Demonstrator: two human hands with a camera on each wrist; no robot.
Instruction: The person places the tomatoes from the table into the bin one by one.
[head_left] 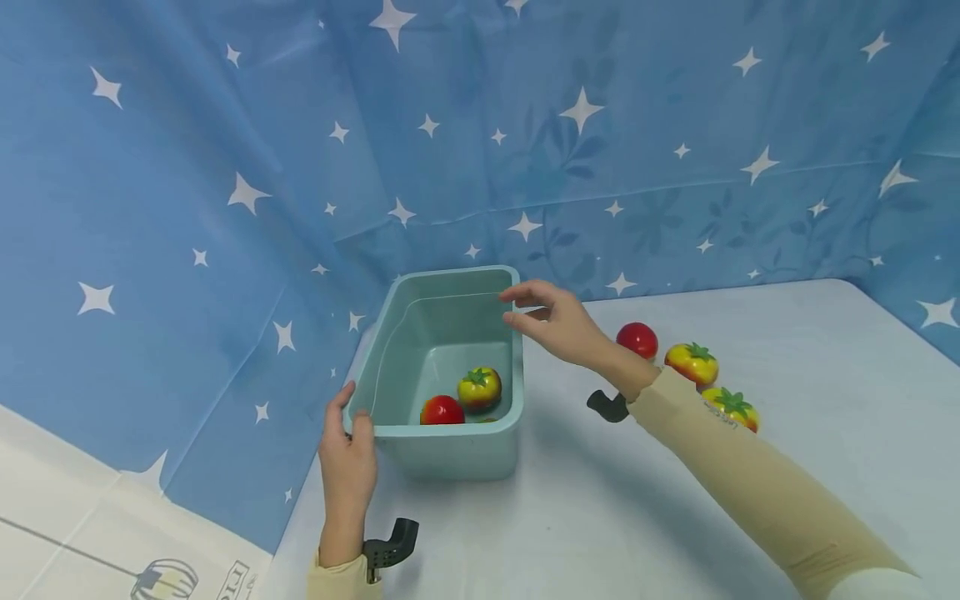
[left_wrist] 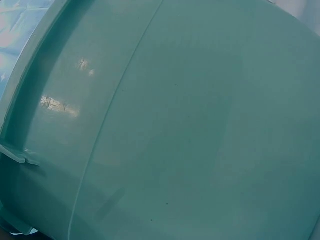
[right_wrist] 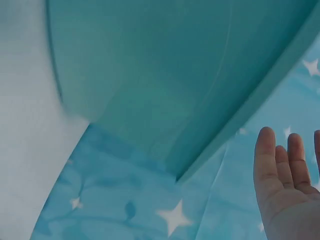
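Your L hand (head_left: 349,467) is at the near-left corner of the green bin (head_left: 457,454), fingers on the outer L side, thumb over the near rim, so it's got hold of that corner w/ only the rim's thickness in the grip. Your R hand (head_left: 558,327) hovers by the bin's R rim, toward the far end; fingers loosely bent, thumb apart from them w/ a clear gap, nothing in the grasp. In head view those fingertips overlap the rim; R wrist cam shows them apart from the bin, palm side visible.

Bin stands upright on the L part of the white bench (head_left: 592,517), close to the backdrop. Inside, toward the near end: a red fruit (head_left: 442,410), w/ a yellow-green fruit (head_left: 479,389) just beside it on the R, green leafy top up. A sliver of a third item (head_left: 488,420) peeks over the near rim, mostly hidden, can't tell what.

R of the bin, past your R forearm, three more in a rough row: second red fruit (head_left: 637,341), partly behind your wrist; yellow fruit (head_left: 692,363) w/ green top; another yellow one (head_left: 733,405) nearest you, partly covered by your R sleeve (head_left: 757,479).

Black mounts on both wrists. Blue starry curtain (head_left: 450,167) behind. L wrist cam: nearly all bin wall.
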